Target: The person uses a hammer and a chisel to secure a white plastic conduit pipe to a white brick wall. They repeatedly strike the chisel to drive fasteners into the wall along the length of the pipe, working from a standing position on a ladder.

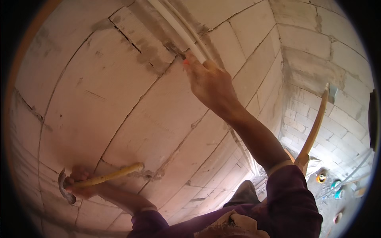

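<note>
Two pale conduit pipes (174,22) run side by side down a rough groove in the block wall (131,131). My right hand (210,81) reaches up to them, its fingers closed around the pipes. A small red spot shows by its fingertips, next to a thin dark piece (174,49) at the groove's edge; I cannot make out what either is. Low on the left, my left hand (81,184) grips a claw hammer (107,175) close under its metal head. The hammer's yellowish handle points right, across the wall.
A curved wooden beam (315,127) rises on the right, close to my right arm. Tins and lids (338,193) lie on the bright floor beyond it. A second block wall (309,67) meets the first at a corner. A dark shoe (243,194) shows below.
</note>
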